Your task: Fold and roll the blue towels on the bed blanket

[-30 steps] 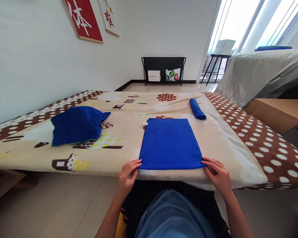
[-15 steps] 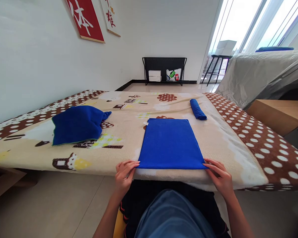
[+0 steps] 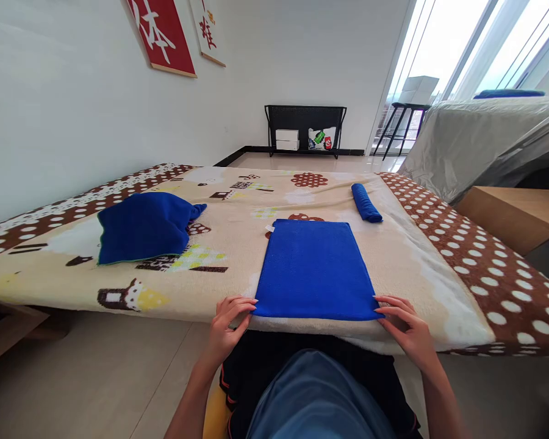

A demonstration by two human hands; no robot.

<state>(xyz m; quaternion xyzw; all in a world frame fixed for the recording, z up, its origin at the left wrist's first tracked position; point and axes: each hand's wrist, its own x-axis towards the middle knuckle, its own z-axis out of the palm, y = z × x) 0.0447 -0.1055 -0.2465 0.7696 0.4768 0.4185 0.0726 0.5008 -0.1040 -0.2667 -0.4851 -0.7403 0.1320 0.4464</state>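
A flat folded blue towel [image 3: 315, 268] lies on the patterned blanket [image 3: 407, 256] right in front of me. My left hand [image 3: 226, 326] pinches its near left corner, fingers curled at the bed's edge. My right hand [image 3: 405, 329] grips the near right corner in the same way. A rolled blue towel [image 3: 365, 202] lies beyond it toward the right. A loose heap of blue towels [image 3: 141, 227] sits on the blanket to the left.
The bed runs along a white wall on the left. A wooden table [image 3: 512, 213] and furniture under a grey cover [image 3: 480, 140] stand on the right. A black rack [image 3: 304, 131] with boxes and a stool [image 3: 405, 122] are at the far wall.
The flat towel's near edge has slid a little toward me, up to the bed's edge. Both hands stay at its near corners.
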